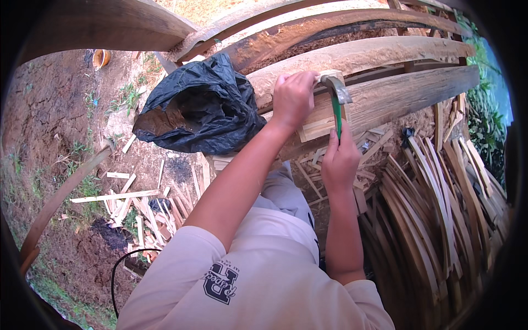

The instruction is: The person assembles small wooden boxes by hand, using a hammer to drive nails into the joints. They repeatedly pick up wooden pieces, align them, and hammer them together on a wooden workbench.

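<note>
- Hammer (336,107) with a green handle and a grey metal head is standing nearly upright just right of the upper centre of the frame, its head uppermost.
- My right hand (341,159) is gripping the lower part of the handle, fingers wrapping it and thumb lying along it.
- My left hand (295,102) is holding its fingers bent together right beside the hammer head; I cannot tell whether they are closing on something.
- Pale wooden pieces (318,130) are sitting behind and between my hands, showing partly past the hammer.
- One weathered beam (412,93) is running from there toward the right edge, and a paler beam (363,58) is lying above it.
- To the left of my left hand, a crumpled black plastic bag (231,91) is gaping open.
- My light shirt (264,275) is filling the lower centre, with grey trousers (283,192) showing above it.
- Scattered offcuts (151,217) are covering ground in the lower left, and long wooden strips (429,214) are piling up in the lower right.
- Farther out, an orange container (100,58) is lying in the upper left, while green plants (489,99) are edging the right side.
</note>
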### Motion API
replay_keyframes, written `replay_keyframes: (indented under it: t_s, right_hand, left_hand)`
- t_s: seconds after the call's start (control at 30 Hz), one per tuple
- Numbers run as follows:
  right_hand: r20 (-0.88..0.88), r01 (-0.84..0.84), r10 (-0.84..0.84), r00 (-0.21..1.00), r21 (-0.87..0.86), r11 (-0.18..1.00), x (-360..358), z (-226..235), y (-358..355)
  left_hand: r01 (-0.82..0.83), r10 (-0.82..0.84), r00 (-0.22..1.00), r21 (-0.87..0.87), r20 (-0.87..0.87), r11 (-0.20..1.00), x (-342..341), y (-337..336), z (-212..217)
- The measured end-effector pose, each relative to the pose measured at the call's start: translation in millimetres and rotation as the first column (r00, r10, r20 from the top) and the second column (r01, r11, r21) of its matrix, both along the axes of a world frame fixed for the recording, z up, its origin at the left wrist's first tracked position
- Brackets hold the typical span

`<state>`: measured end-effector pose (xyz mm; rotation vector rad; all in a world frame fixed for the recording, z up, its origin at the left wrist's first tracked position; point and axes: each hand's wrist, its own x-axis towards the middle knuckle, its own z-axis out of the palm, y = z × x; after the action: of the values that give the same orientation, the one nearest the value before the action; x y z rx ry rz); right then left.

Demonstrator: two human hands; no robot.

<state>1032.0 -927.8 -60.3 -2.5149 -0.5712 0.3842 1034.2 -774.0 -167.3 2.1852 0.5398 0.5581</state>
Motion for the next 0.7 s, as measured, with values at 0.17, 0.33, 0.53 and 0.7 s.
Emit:
replay_keyframes:
  t_s: [0.17,0.33,0.53,0.7]
  right_hand:
    - [0.110,-0.019,0.005,0.994,0.125,0.992,-4.7,1.2,1.6]
    - [0.053,0.008,-0.011,0.999,0.053,0.999,-3.6,-0.5,1.6]
    - [-0.224,0.462,-0.432,0.873,0.103,0.881,6.6,2.1,-5.0]
    - [-0.097,0.481,-0.480,0.872,-0.015,0.877,46.7,-43.8,-22.3]
  left_hand:
    - [0.001,-0.001,1.000,-0.001,-0.001,1.000,0.0,-0.2,1.0]
    - [0.010,-0.010,1.000,-0.001,-0.007,1.000,-0.6,-0.8,0.8]
    - [0.017,-0.017,1.000,0.022,-0.016,1.000,-0.8,2.2,2.2]
    - [0.048,-0.044,0.997,0.060,-0.059,0.997,-0.8,4.3,-1.4]
